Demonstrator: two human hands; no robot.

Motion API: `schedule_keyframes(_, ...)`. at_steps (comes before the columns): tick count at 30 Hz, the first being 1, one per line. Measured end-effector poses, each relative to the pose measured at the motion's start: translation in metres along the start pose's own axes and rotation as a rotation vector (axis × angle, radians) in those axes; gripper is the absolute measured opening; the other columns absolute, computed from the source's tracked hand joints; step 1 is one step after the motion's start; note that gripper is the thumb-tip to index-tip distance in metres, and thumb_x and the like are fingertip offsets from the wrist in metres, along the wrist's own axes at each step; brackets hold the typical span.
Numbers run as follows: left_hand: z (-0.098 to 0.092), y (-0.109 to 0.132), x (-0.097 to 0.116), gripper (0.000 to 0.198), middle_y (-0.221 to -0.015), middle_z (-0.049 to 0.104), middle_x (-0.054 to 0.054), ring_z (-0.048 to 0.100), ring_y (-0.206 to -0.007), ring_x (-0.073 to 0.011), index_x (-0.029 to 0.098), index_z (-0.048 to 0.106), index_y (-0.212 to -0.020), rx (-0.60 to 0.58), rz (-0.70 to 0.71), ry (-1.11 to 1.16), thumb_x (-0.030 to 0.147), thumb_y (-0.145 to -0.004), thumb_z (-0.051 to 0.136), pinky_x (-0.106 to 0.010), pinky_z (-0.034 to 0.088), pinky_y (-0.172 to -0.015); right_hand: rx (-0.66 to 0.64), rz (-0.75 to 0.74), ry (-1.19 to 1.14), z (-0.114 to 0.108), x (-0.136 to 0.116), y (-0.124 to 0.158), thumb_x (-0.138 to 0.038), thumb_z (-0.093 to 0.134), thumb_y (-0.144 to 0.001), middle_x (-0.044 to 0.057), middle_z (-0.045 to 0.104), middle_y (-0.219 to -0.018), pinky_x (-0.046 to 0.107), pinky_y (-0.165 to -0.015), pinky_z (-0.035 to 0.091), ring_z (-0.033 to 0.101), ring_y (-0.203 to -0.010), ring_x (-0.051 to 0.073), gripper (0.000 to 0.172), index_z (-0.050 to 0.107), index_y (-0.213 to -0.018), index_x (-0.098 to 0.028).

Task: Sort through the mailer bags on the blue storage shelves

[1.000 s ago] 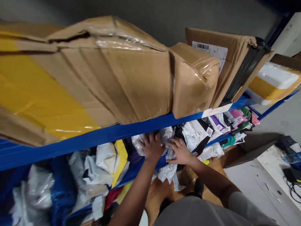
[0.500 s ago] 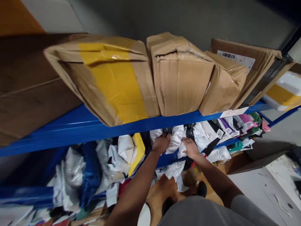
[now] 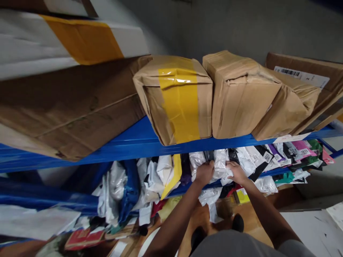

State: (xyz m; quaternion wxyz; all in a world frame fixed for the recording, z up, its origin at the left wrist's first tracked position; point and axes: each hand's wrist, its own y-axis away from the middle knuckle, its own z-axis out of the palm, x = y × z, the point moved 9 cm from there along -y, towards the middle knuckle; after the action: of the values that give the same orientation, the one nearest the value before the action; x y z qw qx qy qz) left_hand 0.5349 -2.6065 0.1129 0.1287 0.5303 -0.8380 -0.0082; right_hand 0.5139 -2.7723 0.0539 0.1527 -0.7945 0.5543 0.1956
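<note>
My left hand (image 3: 205, 173) reaches into a row of plastic mailing bags on the lower shelf, its fingers bent in and partly hidden between the bags. A shiny whitish plastic bag (image 3: 220, 161) stands upright between my two hands. At its right side, my right hand (image 3: 237, 172) has its fingers closed over a small white mailing bag (image 3: 226, 176). Left of my left hand is another clear-looking plastic bag (image 3: 196, 160). Black and white bags with number labels, such as a label reading 4031 (image 3: 267, 156), lean to the right of my right hand.
Cardboard boxes, one with yellow tape (image 3: 180, 107), stand on the blue shelf beam (image 3: 128, 150) close above my hands. A yellow envelope (image 3: 173, 176) and a blue bag (image 3: 130, 191) lean further left. More bags hang below, over the wooden floor (image 3: 211, 233).
The view has swung left, so the shelf and boxes appear further right. Both hands stay among the same bags, either side of the shiny whitish one.
</note>
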Motion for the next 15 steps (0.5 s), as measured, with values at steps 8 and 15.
schedule_keyframes(8,-0.046,0.087,-0.034,0.029,-0.114,0.071,-0.014,0.063,-0.11,-0.0304,0.02,0.067,-0.12,0.742,-0.009,0.158,0.03,-0.101,0.047,-0.046,0.05,-0.097,-0.182,-0.019,-0.038,-0.009,-0.01,0.0,-0.034,0.099,-0.053,0.02,0.049,-0.158,0.05,-0.126,0.034,0.045,-0.148,0.038,0.095,0.063,-0.138,-0.017)
schedule_keyframes(15,-0.072,0.2,-0.146,0.033,-0.123,0.068,-0.018,0.06,-0.121,-0.035,0.018,0.065,-0.115,1.118,-0.502,0.13,0.042,-0.098,0.049,-0.053,0.045,-0.104,0.159,0.025,-0.091,-0.05,-0.053,-0.024,-0.046,0.085,-0.079,0.021,0.058,-0.145,0.053,-0.118,0.044,0.057,-0.137,0.038,0.06,0.067,-0.13,-0.018)
